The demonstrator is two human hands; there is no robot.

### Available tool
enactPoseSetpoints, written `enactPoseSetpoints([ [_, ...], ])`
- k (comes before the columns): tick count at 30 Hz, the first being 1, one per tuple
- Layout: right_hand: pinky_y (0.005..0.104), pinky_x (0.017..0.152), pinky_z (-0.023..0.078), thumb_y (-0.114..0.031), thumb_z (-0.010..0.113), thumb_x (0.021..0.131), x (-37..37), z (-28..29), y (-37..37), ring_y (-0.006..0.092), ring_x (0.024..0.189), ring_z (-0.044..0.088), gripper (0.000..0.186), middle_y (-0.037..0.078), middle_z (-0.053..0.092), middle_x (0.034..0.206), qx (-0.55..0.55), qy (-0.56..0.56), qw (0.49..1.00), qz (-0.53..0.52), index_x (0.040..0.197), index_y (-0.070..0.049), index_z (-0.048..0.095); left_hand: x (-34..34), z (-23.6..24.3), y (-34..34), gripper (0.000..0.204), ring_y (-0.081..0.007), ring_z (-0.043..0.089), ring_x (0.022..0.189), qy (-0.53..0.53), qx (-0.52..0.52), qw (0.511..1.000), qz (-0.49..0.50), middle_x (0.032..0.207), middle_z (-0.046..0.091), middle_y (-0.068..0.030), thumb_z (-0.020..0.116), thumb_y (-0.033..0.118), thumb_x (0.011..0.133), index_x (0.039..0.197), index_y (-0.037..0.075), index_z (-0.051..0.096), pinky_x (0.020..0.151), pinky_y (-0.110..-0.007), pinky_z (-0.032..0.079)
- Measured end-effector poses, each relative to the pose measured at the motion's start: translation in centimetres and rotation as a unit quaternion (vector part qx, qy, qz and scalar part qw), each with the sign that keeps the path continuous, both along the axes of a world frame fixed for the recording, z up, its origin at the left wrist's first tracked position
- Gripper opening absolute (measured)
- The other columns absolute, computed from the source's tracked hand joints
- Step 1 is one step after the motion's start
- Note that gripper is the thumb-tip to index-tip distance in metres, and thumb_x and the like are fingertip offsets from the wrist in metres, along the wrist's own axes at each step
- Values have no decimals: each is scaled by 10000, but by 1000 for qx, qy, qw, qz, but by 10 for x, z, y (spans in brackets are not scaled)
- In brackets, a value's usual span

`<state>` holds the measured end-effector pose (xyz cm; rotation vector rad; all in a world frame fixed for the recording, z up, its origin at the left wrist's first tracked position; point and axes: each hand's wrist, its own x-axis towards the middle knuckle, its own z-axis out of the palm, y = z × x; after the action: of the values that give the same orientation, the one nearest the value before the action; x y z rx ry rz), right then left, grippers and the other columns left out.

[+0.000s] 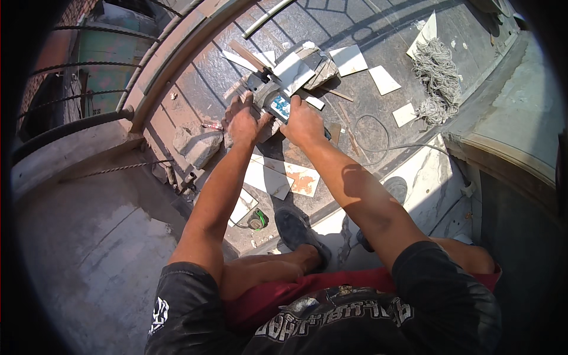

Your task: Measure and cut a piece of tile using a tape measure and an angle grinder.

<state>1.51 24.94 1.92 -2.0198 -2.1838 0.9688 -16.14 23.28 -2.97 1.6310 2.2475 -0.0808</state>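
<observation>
Shirt [355, 336] cut off below; right hand [304, 123] partly hides power tool [279, 106]

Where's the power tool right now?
Head view, upper middle: the power tool is in the right hand, with the left hand close on its left and a white tile just beyond.

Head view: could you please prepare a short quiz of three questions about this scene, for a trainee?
1. True or false: the right hand is on the power tool.
2. Which of these is nearest to the dark left shoe?
A) the heap of grey strings
B) the black-and-green object
C) the large rock chunk
3. Fill in: from its loop, the thin cable runs toward the picture's ____ side.

Key: 1 true; 2 B; 3 right.
</observation>
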Motion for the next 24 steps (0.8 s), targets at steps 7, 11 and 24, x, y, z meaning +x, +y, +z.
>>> enactPoseSetpoints([
  [7,464,899,566,-264,836,752,2,2,-1,395,1031,684,604,238,653,1115,-12,8,1000,-2,1156,-4,470,0,2,1,920,-364,326,1450,-7,-6,1000,3,1590,339,-113,760,658,737,1519,290,443,1148,-591,263],
  [11,469,894,567,-273,829,759,3,1,-3,393,1028,686,600,236,651,1116,-4,-3,1000,2,1156,-7,466,1,2,0,915,-360,325,1450,-4,-6,1000,3,1589,340,-116,762,653,740,1518,289,446,1149,-582,263],
  [24,475,890,566,-281,814,770,6,0,-6,394,1028,683,586,228,646,1116,-14,-2,1000,-1,1154,-12,464,3,8,1,897,-353,337,1440,-2,-11,1000,5,1587,350,-93,788,603,741,1512,290,452,1152,-567,267],
])
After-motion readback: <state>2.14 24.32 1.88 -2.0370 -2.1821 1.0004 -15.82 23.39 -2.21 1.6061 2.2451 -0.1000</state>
